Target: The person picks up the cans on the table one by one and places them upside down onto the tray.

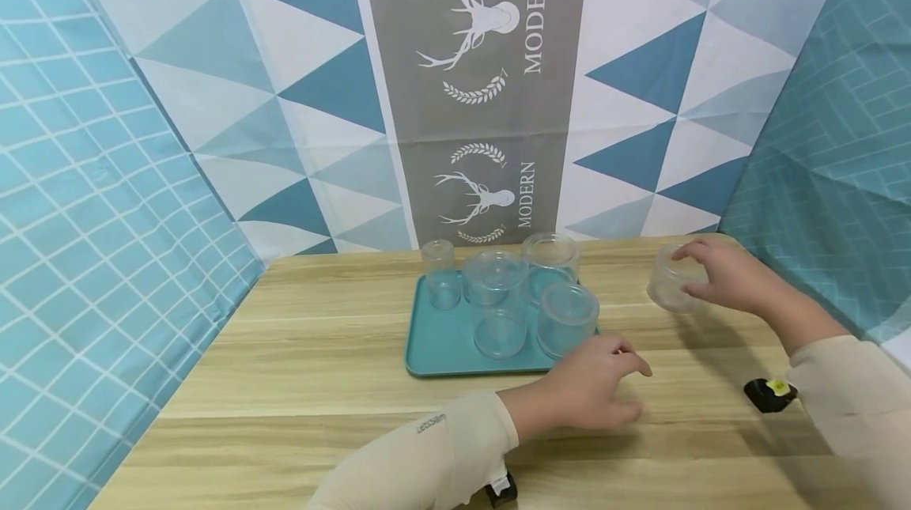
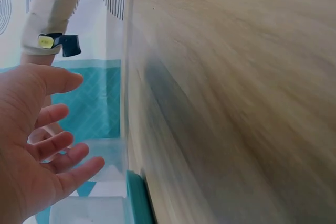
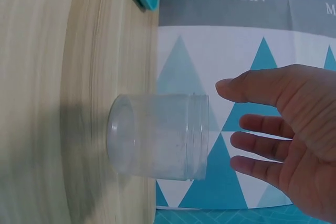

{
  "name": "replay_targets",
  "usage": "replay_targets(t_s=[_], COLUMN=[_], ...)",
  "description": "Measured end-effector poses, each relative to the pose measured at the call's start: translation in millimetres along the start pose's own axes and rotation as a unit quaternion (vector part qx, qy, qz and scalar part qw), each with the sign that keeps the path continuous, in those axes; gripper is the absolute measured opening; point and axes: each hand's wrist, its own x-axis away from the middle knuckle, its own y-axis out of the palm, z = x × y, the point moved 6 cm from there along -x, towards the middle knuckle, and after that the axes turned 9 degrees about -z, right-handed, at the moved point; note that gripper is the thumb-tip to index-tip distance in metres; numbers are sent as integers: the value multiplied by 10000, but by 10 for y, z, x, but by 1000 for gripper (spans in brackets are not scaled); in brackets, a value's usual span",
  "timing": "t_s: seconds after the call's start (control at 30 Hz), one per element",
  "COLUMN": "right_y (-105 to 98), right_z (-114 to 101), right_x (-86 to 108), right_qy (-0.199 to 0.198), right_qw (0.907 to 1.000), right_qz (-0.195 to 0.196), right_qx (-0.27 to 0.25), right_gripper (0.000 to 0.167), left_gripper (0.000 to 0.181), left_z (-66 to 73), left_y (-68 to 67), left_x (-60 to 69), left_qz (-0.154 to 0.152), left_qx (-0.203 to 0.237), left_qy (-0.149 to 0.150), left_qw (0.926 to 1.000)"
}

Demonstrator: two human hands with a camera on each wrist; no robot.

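A clear plastic jar without a lid stands upright on the table, right of the teal tray. My right hand is just above its rim, thumb and fingers spread. In the right wrist view a small gap separates the fingertips from the jar. My left hand hovers over the table by the tray's front right corner, holding nothing; the left wrist view shows its fingers apart and slightly bent. The short jar on the tray is nearest to it.
On the tray also stand a slim jar, a tall jar in the middle and a wide jar at the back. Beneath lies a wood-grain table. Patterned cloth hangs behind it and at both sides.
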Motion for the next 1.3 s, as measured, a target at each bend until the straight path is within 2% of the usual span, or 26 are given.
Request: replay_targets(t_s=[0.27, 0.47, 0.63, 0.87, 1.0, 1.17, 1.3], right_y=[28, 68, 109, 148, 169, 179, 197], right_z=[119, 254, 340, 362, 367, 385, 401], right_x=[-80, -147, -197, -255, -286, -330, -355], right_qy=[170, 424, 565, 627, 667, 687, 713], right_qw=[9994, 9972, 9953, 9940, 9935, 9932, 9912], right_qz=[-279, -532, -683, -827, -886, -933, -1117], right_qx=[62, -297, -400, -340, -268, -116, -40], right_gripper=[45, 57, 63, 70, 71, 72, 75], left_gripper=[35, 35, 35, 36, 35, 35, 35], left_z=[1, -38, -81, -139, -147, -181, -207], left_y=[57, 139, 174, 215, 258, 308, 321], left_x=[-152, -275, -349, -443, -499, -546, -576], left_qz=[-26, -86, -21, 248, 346, 548, 797], left_qx=[209, 557, 906, 1510, 1918, 2647, 2943], left_qy=[-169, -423, -622, -902, -1135, -1527, -1641], left_qw=[9996, 9975, 9939, 9841, 9742, 9506, 9381])
